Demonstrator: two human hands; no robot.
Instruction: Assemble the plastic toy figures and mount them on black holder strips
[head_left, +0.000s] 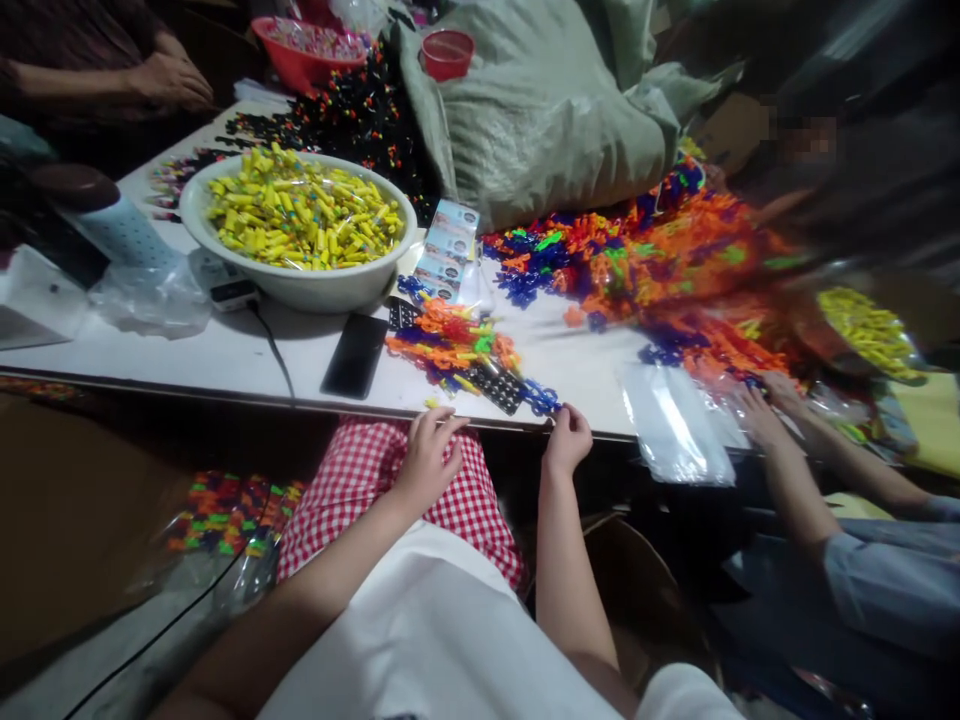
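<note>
My left hand (429,457) rests on my red-and-white checked lap just below the white table's front edge (225,385), fingers loosely spread and holding nothing. My right hand (568,437) is curled at the table edge, its fingers pinching a blue plastic piece (541,398). Just beyond both hands lies a small heap of colourful plastic toy pieces (450,342) with a black gridded part (501,388).
A white basin of yellow pieces (300,215), a black phone (355,355), card packs (448,250), a large colourful pile (660,265) and a grey-green sack (540,110) sit on the table. A co-worker's hands (761,415) handle clear bags (675,425) at right; another person's hand (169,80) rests far left.
</note>
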